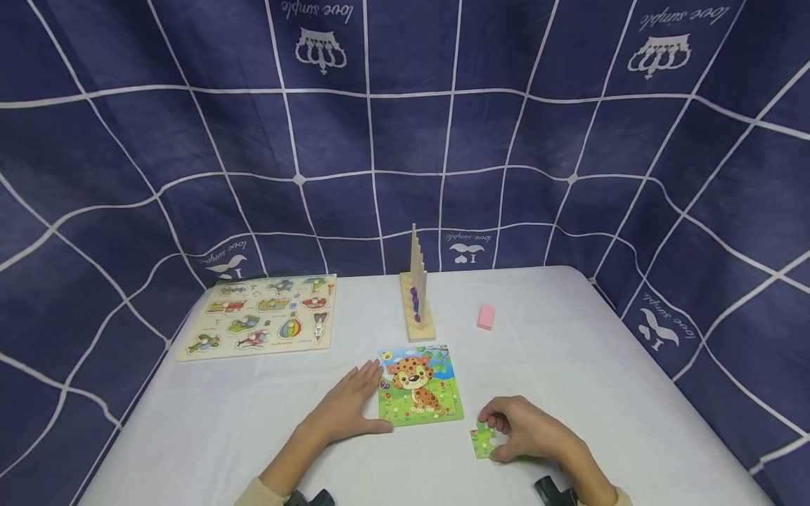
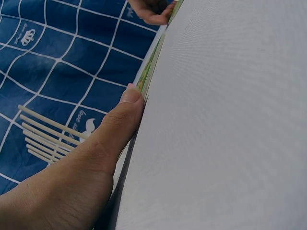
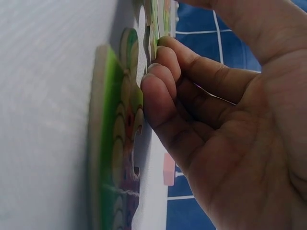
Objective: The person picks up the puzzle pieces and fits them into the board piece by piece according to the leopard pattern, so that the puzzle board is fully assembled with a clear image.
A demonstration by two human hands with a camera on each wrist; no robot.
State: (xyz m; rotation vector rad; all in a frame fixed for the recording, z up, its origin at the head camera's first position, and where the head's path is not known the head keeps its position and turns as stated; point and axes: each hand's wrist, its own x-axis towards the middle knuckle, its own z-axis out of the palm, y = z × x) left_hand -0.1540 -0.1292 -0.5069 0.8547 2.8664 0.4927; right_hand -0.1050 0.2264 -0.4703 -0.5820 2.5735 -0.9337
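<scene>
Pinching is done by the right hand (image 1: 528, 430): a green puzzle piece (image 1: 482, 443) is held by its edges between thumb and forefinger, other fingers curled in. Whether it is lifted off the white table (image 1: 234, 414) cannot be told. Risk, as judged: grip could be lost if only the thin edges are squeezed; the second puzzle piece (image 3: 111, 96), partly hidden below this hand, could be swept along by the palm. The leopard puzzle (image 1: 418, 383) might be skewed if pushed by the left hand (image 1: 344, 404), which is spread along its left edge, thumb at the lower corner, nothing grasped. Position: held piece under the right fingertips, just beside the leopard puzzle's lower right corner, not touching.
</scene>
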